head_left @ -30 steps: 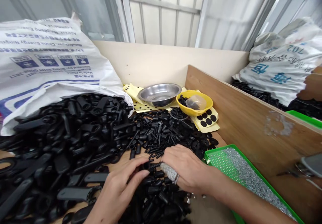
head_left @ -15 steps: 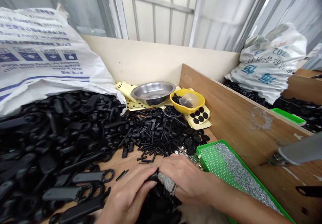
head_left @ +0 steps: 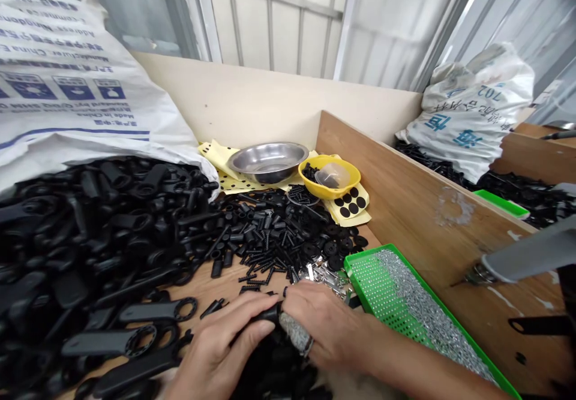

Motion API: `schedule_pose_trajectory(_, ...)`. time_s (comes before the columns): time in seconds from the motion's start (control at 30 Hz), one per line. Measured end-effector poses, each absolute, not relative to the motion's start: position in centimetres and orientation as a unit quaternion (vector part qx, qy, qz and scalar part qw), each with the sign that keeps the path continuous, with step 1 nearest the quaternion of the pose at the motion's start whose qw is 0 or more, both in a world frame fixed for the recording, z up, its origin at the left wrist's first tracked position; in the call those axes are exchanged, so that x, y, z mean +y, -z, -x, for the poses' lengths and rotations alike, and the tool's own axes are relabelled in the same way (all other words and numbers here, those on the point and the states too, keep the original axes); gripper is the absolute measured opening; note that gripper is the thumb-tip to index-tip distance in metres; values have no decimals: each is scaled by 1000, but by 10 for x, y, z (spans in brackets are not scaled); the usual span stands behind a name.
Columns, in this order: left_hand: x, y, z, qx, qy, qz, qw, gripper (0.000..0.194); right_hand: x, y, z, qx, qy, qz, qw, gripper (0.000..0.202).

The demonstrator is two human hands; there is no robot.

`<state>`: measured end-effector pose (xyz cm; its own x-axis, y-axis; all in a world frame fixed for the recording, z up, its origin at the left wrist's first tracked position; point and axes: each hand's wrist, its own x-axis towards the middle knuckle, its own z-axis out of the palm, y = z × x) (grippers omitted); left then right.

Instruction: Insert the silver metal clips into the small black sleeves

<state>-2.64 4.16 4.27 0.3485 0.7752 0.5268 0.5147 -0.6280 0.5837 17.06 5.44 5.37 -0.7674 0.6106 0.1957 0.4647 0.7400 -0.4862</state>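
Observation:
At the bottom centre, my left hand (head_left: 225,343) is closed on a black cylindrical plastic part (head_left: 270,313), pinched between thumb and fingers. My right hand (head_left: 326,322) is curled right against the part's other end; what its fingers hold is hidden behind them. A grey wrap (head_left: 294,333) covers one of its fingers. Beneath both hands lie more black plastic parts (head_left: 274,361). Just beyond them are loose black ribbed pins (head_left: 256,271) and small shiny metal pieces (head_left: 320,273).
A green tray (head_left: 360,260) of small metal pieces lies right, beside a wooden divider (head_left: 405,175) and a grey power screwdriver (head_left: 517,259). Black handle-like parts (head_left: 153,311) spill from a white sack (head_left: 148,103) at left. A steel bowl (head_left: 270,159) and yellow bowl (head_left: 330,191) stand behind.
The whole view has shifted slightly, so the bench things appear a little further left and higher. Both hands stay together at the black part, with little visible change in grip.

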Motion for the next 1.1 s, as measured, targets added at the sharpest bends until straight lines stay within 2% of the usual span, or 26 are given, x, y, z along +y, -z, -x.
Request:
schedule_pose_trajectory(0.1, 42, -45, 25, 395, -390, -809, 193, 15, 56, -54, -172, -931, -170, 288, 144, 23)
schedule_pose_trajectory(0.23, 38, -38, 24, 384, -397, -815, 177, 16, 54, -58, -173, -915, -219, 304, 151, 20)
schedule_pose_trajectory(0.37, 33, -25, 26, 372, -401, -832, 88, 21, 50, -54, -171, -853, -329, 335, 229, 12)
schedule_pose_trajectory(0.5, 32, -24, 29, 363, -378, -851, 30, 25, 48, -40, -166, -732, -506, 346, 299, 19)
schedule_pose_trajectory(0.6, 31, -30, 28, 362, -383, -847, 65, 24, 49, -26, -166, -673, -568, 360, 308, 18)
schedule_pose_trajectory(0.73, 31, -34, 26, 383, -398, -820, 151, 25, 49, -24, -167, -662, -580, 373, 294, 17)
schedule_pose_trajectory(0.83, 32, -35, 26, 420, -399, -790, 200, 24, 49, -39, -167, -700, -539, 356, 303, 18)
schedule_pose_trajectory(0.9, 33, -37, 26, 456, -384, -771, 225, 24, 49, -51, -166, -760, -459, 341, 309, 21)
schedule_pose_trajectory(1.03, 34, -37, 27, 487, -358, -755, 255, 23, 52, -59, -167, -871, -266, 310, 273, 12)
schedule_pose_trajectory(1.1, 33, -37, 26, 488, -367, -746, 267, 24, 53, -57, -168, -892, -218, 305, 250, 9)
